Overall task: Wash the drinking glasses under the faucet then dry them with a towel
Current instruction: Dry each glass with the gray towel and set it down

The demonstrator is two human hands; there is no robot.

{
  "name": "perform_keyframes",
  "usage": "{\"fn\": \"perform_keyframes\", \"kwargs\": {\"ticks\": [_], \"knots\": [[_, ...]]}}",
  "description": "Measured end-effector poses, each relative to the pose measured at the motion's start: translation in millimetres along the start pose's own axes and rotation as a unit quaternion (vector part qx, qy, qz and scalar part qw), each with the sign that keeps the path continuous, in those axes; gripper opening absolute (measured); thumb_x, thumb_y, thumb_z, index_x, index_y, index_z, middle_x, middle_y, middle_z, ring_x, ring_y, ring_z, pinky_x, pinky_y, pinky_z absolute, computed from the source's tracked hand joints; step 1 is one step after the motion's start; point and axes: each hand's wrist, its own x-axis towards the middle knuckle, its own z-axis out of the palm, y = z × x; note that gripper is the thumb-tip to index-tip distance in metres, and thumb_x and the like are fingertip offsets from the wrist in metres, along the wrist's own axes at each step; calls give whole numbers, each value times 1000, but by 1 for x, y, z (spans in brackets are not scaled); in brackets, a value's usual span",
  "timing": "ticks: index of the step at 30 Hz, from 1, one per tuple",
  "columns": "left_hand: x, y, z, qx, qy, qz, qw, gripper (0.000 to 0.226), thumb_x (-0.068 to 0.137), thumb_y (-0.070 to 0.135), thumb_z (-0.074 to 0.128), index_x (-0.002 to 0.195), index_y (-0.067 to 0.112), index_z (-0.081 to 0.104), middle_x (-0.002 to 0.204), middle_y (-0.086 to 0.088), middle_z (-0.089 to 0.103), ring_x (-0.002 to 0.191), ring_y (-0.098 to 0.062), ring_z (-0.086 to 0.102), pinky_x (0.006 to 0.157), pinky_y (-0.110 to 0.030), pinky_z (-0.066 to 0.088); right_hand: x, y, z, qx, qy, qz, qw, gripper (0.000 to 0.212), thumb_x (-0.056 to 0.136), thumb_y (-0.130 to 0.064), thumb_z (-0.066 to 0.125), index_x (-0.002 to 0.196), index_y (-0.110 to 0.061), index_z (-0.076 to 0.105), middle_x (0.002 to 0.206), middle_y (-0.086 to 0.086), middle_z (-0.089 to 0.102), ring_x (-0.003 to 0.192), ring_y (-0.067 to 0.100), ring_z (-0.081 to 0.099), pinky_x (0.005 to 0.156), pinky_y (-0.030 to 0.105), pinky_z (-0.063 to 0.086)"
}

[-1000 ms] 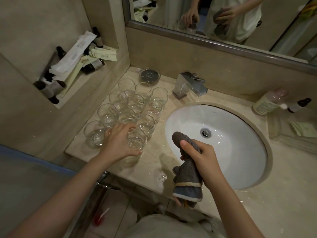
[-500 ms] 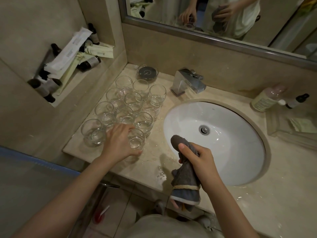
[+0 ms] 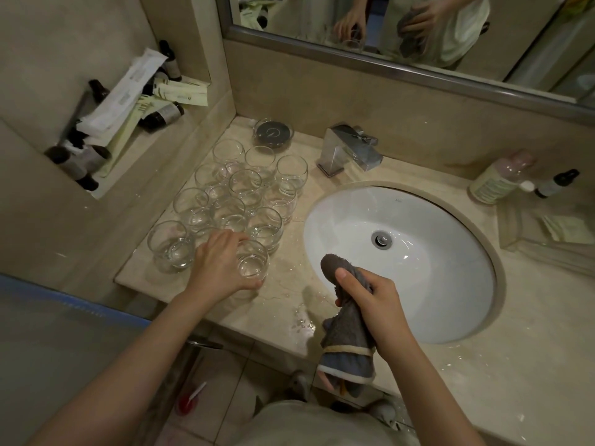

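Observation:
Several clear round drinking glasses (image 3: 244,191) stand clustered on the beige counter left of the sink. My left hand (image 3: 220,263) wraps around the front glass (image 3: 252,263), which stands on the counter. A single glass (image 3: 170,246) stands to its left. My right hand (image 3: 370,300) grips a grey towel (image 3: 349,342) with a pale stripe, held over the counter's front edge beside the white basin (image 3: 434,272). The chrome faucet (image 3: 351,151) is at the back; no water runs from it.
A dark round dish (image 3: 273,132) sits behind the glasses. A wall niche on the left holds small dark bottles and packets (image 3: 128,101). A lotion bottle (image 3: 497,178), a small dropper bottle (image 3: 555,184) and a clear tray (image 3: 547,233) stand right of the basin. Water drops lie on the counter (image 3: 302,320).
My left hand has stayed on the front glass and my right hand has kept the towel; only the view shifted slightly.

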Motion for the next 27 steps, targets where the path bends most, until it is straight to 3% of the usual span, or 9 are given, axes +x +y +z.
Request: {"fn": "perform_keyframes", "kwargs": {"ticks": [3, 6, 9, 11, 14, 18, 22, 27], "knots": [[-3, 2, -1, 35, -20, 7, 999, 90, 57, 60, 80, 128, 12, 52, 125, -7, 54, 124, -28, 44, 96, -46, 42, 1, 0, 0, 2, -2, -1, 1000, 45, 80, -44, 67, 68, -2, 61, 61, 5, 60, 63, 19, 58, 71, 48, 53], [-5, 4, -1, 54, -31, 12, 998, 101, 56, 74, 56, 133, 9, 49, 134, -12, 51, 130, -31, 42, 96, -48, 41, 2, 2, -1, 2, -4, -10, 1000, 50, 76, -49, 65, 67, 0, 58, 60, 6, 58, 62, 19, 57, 67, 40, 49], [-7, 6, -6, 68, -44, 7, 997, 98, 63, 69, 68, 140, 13, 45, 145, -7, 42, 139, -26, 32, 106, -48, 33, 1, 7, -6, -6, 0, -24, 1000, 62, 70, -58, 64, 68, 2, 54, 63, 20, 54, 63, 19, 53, 65, 35, 44], [-9, 13, -11, 54, -12, 31, 998, 87, 65, 71, 57, 133, 16, 54, 140, -6, 48, 135, -25, 37, 103, -51, 36, 0, 10, -13, -5, 10, -25, 1000, 67, 68, -60, 64, 71, 6, 52, 67, 27, 50, 64, 19, 50, 66, 34, 42], [-6, 45, -20, -35, 21, 71, 997, 70, 68, 64, 47, 113, 15, 68, 125, -5, 60, 121, -27, 51, 95, -45, 41, -2, 15, -31, 1, 30, -17, 999, 62, 71, -53, 67, 72, 7, 53, 63, 20, 49, 63, 19, 51, 66, 34, 43], [10, 113, -16, -121, -20, 112, 986, 58, 68, 61, 49, 105, 22, 69, 108, 11, 61, 105, -10, 55, 86, -25, 40, -8, 21, -70, -2, 68, -20, 997, 71, 69, -59, 65, 75, 11, 50, 70, 29, 48, 64, 20, 49, 66, 34, 41], [29, 185, 6, -142, -86, 143, 976, 62, 65, 67, 45, 110, 30, 66, 105, 19, 56, 100, -8, 58, 88, -30, 46, -12, 29, -124, -17, 124, -19, 992, 75, 71, -62, 64, 73, 11, 44, 67, 28, 40, 64, 18, 41, 65, 33, 34], [50, 264, 38, -147, -138, 176, 964, 59, 63, 67, 47, 110, 34, 63, 108, 18, 62, 99, -5, 60, 84, -31, 47, -15, 36, -208, -17, 202, -7, 979, 76, 69, -61, 64, 73, 12, 44, 64, 11, 39, 63, 16, 40, 63, 32, 33]]}}
